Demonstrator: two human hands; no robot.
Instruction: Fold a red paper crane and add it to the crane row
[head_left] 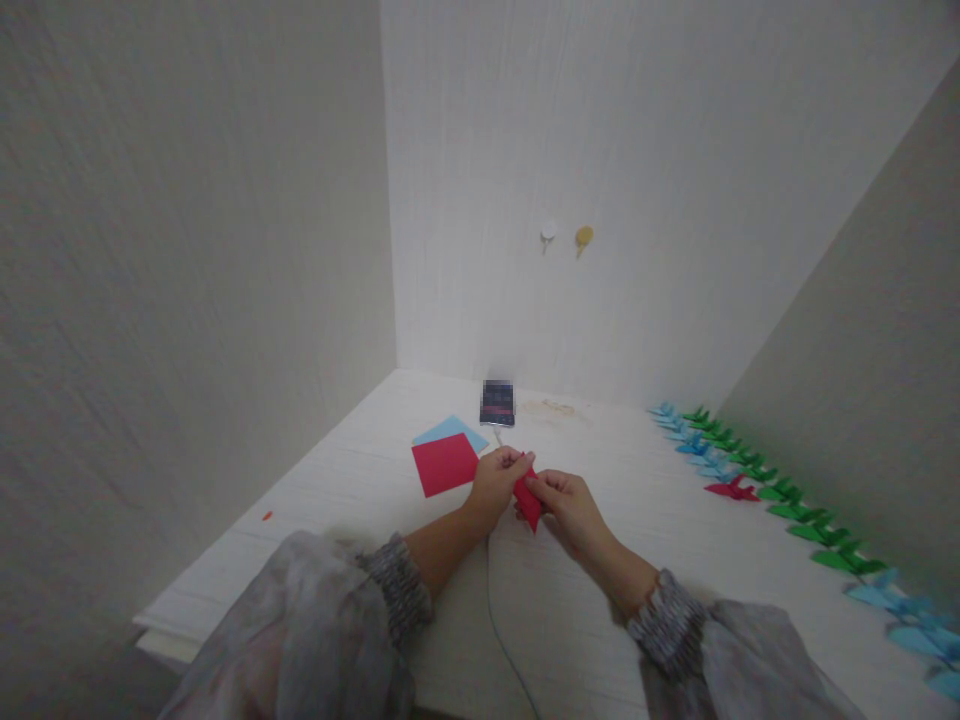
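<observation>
Holds a folded red paper [528, 503] between both hands, over the white table [637, 510], near the middle of the view. Points one sharp tip toward the near edge, slightly to the right, with the long axis running mostly near to far; hides part of the far end behind the left fingers. Looks slim and tapering, plain bright red, with straight edges, too small for the creases to be made out. Pinches the far part in the left hand [496, 485], thumb and fingers together on the paper, and the right side likewise in the right hand [568, 500]. Has a smooth, flat, four-cornered red sheet [444, 465] just beside the left hand, overlapping a light blue sheet [453, 427]. Has beyond these a dark rectangular phone [497, 403], blurred on screen, and nearer a thin pale cable [492, 610] curving down the streaky tabletop. Includes at the right slanting rows of pointed, winged green paper figures [802, 518] and blue paper figures [696, 447], plus a red paper figure [733, 489]. Wears crinkled grey sleeves [315, 610] with gathered cuffs.
</observation>
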